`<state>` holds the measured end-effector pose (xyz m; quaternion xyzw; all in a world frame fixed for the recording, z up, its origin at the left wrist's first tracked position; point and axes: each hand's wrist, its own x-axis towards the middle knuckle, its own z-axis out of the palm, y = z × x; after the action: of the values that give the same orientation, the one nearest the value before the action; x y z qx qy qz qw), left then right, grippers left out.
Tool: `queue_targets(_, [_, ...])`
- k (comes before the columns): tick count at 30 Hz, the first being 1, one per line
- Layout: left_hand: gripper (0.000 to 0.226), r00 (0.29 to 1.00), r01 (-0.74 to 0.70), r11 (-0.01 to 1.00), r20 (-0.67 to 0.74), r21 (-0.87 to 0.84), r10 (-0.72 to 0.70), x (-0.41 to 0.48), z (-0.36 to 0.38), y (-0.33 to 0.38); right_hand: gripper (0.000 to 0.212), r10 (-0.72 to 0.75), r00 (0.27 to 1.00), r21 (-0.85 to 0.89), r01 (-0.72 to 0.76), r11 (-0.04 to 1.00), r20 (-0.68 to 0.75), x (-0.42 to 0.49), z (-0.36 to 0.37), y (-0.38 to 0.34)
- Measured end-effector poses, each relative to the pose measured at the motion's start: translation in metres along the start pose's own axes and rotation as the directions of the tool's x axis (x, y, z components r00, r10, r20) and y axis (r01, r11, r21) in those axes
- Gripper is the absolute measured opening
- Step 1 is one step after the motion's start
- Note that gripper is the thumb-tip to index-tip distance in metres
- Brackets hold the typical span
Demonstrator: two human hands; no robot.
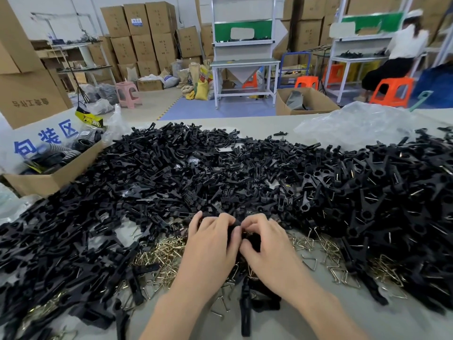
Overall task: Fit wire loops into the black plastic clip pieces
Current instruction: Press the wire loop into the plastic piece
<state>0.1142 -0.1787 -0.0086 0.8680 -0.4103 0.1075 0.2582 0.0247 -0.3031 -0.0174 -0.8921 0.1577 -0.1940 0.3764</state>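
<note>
- Head view – the left hand (pixel 210 239) and right hand (pixel 266 238) meet knuckle to knuckle, with the fingers of both curled tight on one black clip (pixel 235 224) pinched between them. Neither hand is slack.
- Only a sliver of that clip shows between the fingertips. There is a glint of brass by the right thumb, but I cannot tell whether a loop is already seated in it.
- The held clip sits just above the near edge of the table (pixel 326 320), with the heap (pixel 220 168) of black clips behind it and the loops (pixel 164 252) scattered on either side of the wrists.
- Handling, as I judge it – the clip is light, hard moulded plastic with a slick skin. It should be held by its broad flat body, not the thin forked end, which may flex or slip.
- The loops look like thin, springy wire, light and quick to tangle with their neighbours. I would take one by its closed corner, leaving the open legs free to enter the clip.
- The risk is a leg springing out sideways, so thumb pressure should stay close to the slot.
- A cardboard box (pixel 51 180) stands to the left and a plastic bag (pixel 355 123) lies far right.
</note>
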Motion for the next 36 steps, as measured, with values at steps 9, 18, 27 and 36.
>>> queue_targets(9, [0.022, 0.996, 0.019, 0.883, -0.067, -0.469, -0.057, -0.009, -0.005, 0.016, 0.039, 0.156, 0.986, 0.388, -0.124, 0.914, -0.053, 0.002, -0.016, -0.006])
queue_targets(18, [0.022, 0.985, 0.088, 0.554, -0.01, -0.828, -0.171, -0.007, -0.013, 0.027, 0.069, 0.127, 0.99, 0.808, -0.123, 0.577, 0.06, 0.003, -0.027, 0.002])
queue_targets(27, [0.03, 0.951, 0.214, 0.442, 0.082, -0.871, -0.299, -0.002, -0.012, 0.021, 0.039, 0.075, 0.995, 0.867, -0.091, 0.49, 0.062, 0.0, -0.026, -0.003])
queue_targets(36, [0.022, 0.962, 0.201, 0.403, 0.102, -0.893, -0.255, -0.002, -0.01, 0.022, 0.047, 0.104, 0.994, 0.843, -0.084, 0.531, 0.033, 0.005, -0.027, 0.0])
